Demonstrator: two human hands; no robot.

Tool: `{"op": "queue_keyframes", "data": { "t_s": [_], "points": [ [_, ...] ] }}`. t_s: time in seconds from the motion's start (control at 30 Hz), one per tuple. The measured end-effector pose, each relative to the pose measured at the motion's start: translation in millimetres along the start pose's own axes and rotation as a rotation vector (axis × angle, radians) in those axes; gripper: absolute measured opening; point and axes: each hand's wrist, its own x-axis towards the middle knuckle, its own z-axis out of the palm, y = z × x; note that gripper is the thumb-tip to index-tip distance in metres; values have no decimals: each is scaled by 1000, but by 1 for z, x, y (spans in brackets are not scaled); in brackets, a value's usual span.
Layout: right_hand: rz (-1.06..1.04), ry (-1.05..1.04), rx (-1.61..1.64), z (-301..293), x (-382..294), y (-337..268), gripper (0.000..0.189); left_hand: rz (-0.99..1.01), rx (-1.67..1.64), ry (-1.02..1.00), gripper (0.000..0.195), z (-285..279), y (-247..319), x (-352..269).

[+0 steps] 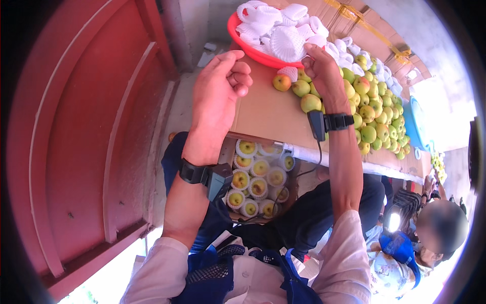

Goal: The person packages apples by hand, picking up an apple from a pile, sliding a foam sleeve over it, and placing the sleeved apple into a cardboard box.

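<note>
My left hand (224,78) is raised over the left part of the cardboard-covered table (262,102), its fingers loosely curled and apart, with nothing seen in them. At the edge of a red plastic basin (252,51) heaped with white foam fruit nets, my right hand (319,68) has its fingertips on the side of one white foam net (287,43) and appears to pinch it. Bare green and reddish apples (368,114) are piled beside and beyond my right wrist. One red-yellow apple (282,82) rests below the basin, touching a small pinkish-looking foam net (289,73).
Below the table edge, between my legs, is a box of apples in foam nets (259,188). A black cable (321,155) hangs from my right wrist device. A red door (83,125) stands at left. A blue basin (415,121) and another person (395,262) are at right.
</note>
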Motion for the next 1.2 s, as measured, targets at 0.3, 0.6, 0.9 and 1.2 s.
{"op": "queue_keyframes", "data": {
  "t_s": [0.3,0.6,0.9,1.2],
  "points": [
    [60,-91,214,35,-88,-1,13,87,823,30,33,15,-38,0],
    [-97,202,-258,-24,-85,-4,26,204,489,91,33,4,-24,12],
    [-238,210,-1083,-14,-55,79,38,204,368,39,34,4,-16,8],
    [-277,312,-1226,-3,-47,75,34,201,370,69,35,2,-14,8]
  ]
}}
